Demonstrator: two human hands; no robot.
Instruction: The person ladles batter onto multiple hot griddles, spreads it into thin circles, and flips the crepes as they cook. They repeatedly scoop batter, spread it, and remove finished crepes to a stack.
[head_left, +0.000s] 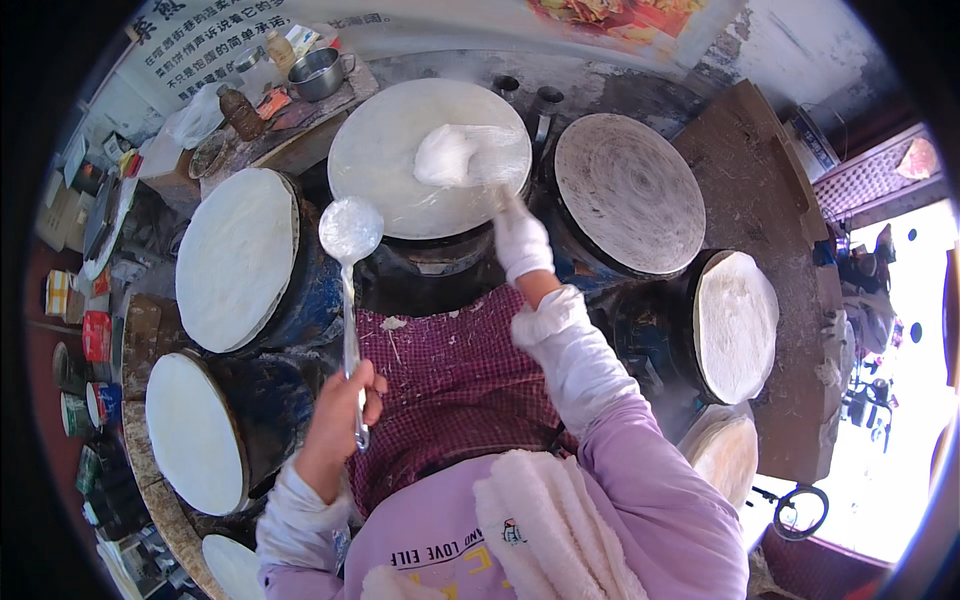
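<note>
My left hand (345, 409), bare, grips the handle of a metal ladle (351, 232), its bowl coated with white batter and raised at the near left edge of the round griddle in the middle (375, 157). On that griddle lies a white mound of batter (444, 156), with a blurred whitish streak to its right. My right hand (523, 240), in a white glove, is at the griddle's near right edge, fingers curled around what looks like the handle of a spreading tool; the tool itself is blurred and hard to make out.
Round griddles on drums surround me. Thin white sheets cover those at left (236, 259), lower left (195, 435) and right (736, 328); the upper right griddle (630, 193) bears dry swirled residue. A metal pot (319, 73) and bottles stand upper left. A stack of flatbreads (724, 450) sits lower right.
</note>
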